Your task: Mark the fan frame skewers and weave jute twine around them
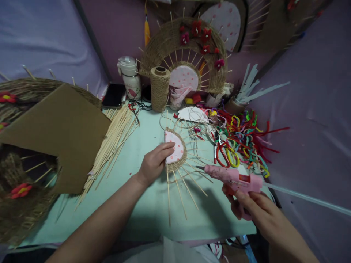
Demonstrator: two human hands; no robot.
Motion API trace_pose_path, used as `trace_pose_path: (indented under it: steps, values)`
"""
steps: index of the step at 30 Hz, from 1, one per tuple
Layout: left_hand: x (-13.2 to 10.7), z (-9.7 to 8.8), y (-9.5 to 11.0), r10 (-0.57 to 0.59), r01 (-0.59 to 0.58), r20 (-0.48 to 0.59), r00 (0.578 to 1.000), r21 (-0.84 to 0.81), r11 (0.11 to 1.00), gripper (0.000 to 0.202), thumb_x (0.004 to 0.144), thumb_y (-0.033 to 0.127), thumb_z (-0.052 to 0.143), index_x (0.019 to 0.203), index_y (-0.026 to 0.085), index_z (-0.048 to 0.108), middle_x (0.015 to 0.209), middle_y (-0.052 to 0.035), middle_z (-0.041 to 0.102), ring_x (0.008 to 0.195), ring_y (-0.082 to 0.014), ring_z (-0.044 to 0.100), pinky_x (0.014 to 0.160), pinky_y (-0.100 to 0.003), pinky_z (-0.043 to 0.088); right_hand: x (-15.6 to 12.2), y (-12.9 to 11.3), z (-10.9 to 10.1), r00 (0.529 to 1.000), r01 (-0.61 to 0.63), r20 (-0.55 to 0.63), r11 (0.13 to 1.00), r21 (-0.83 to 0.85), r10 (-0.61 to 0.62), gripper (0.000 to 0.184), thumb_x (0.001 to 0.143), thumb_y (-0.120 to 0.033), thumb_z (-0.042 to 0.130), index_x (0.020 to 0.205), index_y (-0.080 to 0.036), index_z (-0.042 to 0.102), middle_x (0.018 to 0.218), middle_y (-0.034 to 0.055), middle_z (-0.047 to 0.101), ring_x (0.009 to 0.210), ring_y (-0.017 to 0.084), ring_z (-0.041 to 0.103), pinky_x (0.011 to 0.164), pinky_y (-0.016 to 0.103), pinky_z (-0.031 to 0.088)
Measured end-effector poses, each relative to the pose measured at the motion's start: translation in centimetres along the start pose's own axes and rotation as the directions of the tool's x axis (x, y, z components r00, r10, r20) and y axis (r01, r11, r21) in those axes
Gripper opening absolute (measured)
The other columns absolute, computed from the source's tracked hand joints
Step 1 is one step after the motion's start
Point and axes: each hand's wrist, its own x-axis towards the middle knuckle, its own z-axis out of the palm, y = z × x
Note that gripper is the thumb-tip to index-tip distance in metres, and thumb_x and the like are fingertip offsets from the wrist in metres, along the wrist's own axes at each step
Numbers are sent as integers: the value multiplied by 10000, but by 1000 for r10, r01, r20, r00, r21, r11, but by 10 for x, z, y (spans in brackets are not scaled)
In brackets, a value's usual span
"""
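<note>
My left hand grips the straight edge of a small half-round woven piece, with fingers lying over its white, pink-dotted cloth. Twine is woven round the curved rim, and thin sticks fan outward from it. A strand of twine loops loosely across the lower sticks. In my right hand is a pink hot glue gun, its dark nozzle pointing left toward the sticks, apart from the piece. A long clear glue stick juts from its back. The trigger is mostly hidden by my fingers.
Bamboo sticks and a cardboard-backed woven wreath lie left. Behind stand a twine spool, a bottle and a flowered woven arch. Red-handled scissors and colourful pipe cleaners lie right on the pale green table.
</note>
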Motion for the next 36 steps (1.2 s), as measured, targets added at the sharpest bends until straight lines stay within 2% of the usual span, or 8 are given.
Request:
trace_pose_path:
  steps: [5, 12, 24, 31, 36]
  values:
    - [-1, -1, -1, 8, -8, 29, 1000, 28, 1000, 225, 897, 138, 529, 1098, 193, 615, 1162, -121, 683, 1084, -167, 645, 897, -328, 557, 4, -12, 3, 999, -9, 38, 999, -46, 11, 698, 733, -812, 403, 539, -174, 612, 530, 55, 570, 505, 143, 476, 489, 248, 397]
    - [0, -2, 0, 6, -7, 37, 999, 35, 999, 245, 896, 126, 521, 1114, 192, 614, 1166, -126, 680, 1081, -168, 647, 885, -318, 562, 10, -8, 4, 997, -36, 59, 994, -99, 42, 713, 747, -811, 373, 618, -163, 640, 529, 50, 565, 516, 147, 479, 499, 248, 389]
    - [-1, -1, -1, 11, -11, 20, 1000, 19, 1000, 284, 882, 90, 511, 1127, 196, 606, 1172, -133, 680, 1084, -175, 649, 882, -322, 559, 11, -7, 5, 995, -51, 79, 993, -110, 60, 698, 748, -813, 368, 545, -183, 587, 524, 50, 549, 508, 145, 463, 496, 244, 383]
    - [0, -3, 0, -2, 1, 22, 1000, 31, 1000, 262, 898, 119, 505, 1120, 203, 615, 1177, -121, 680, 1078, -170, 651, 888, -319, 561, 11, -7, 4, 996, -57, 63, 990, -132, 66, 685, 742, -807, 374, 564, -187, 606, 530, 52, 562, 510, 149, 470, 501, 252, 392]
    - [0, -3, 1, 9, -9, 13, 1000, 31, 999, 270, 892, 103, 510, 1124, 194, 614, 1170, -122, 681, 1084, -166, 647, 883, -312, 562, 14, -7, 4, 1000, -4, -17, 982, -191, 1, 681, 767, -781, 368, 476, -202, 575, 529, 62, 564, 536, 163, 498, 514, 258, 416]
